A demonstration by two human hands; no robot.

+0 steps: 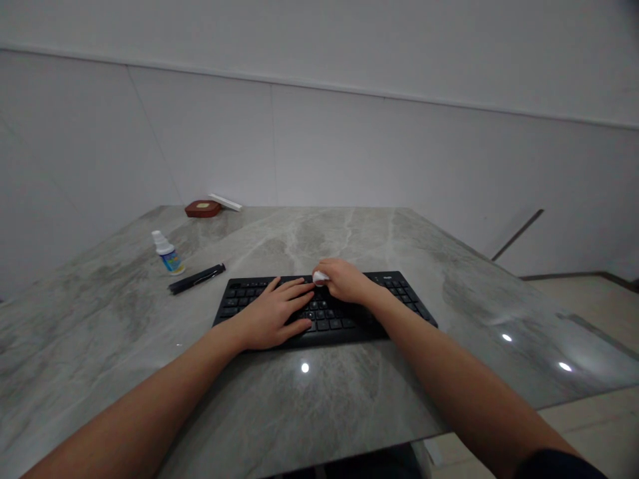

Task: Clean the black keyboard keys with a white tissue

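A black keyboard [332, 324] lies on the marble-patterned table in front of me. My left hand [274, 314] rests flat across its left half, fingers spread over the keys and holding nothing. Over the upper middle of the keyboard, my right hand [344, 279] is closed around a small white wad [320, 277], which looks like a tissue or cloth. The wad touches the keyboard's upper keys, close to the tips of my left fingers. Both hands and forearms hide part of the keys.
A white spray bottle [168, 255] with a blue label stands at the left, beside a black slim object [197, 279]. Farther back, a reddish-brown case [202, 209] lies next to a white flat strip [225, 201]. The table [309, 412] meets a pale wall [329, 146].
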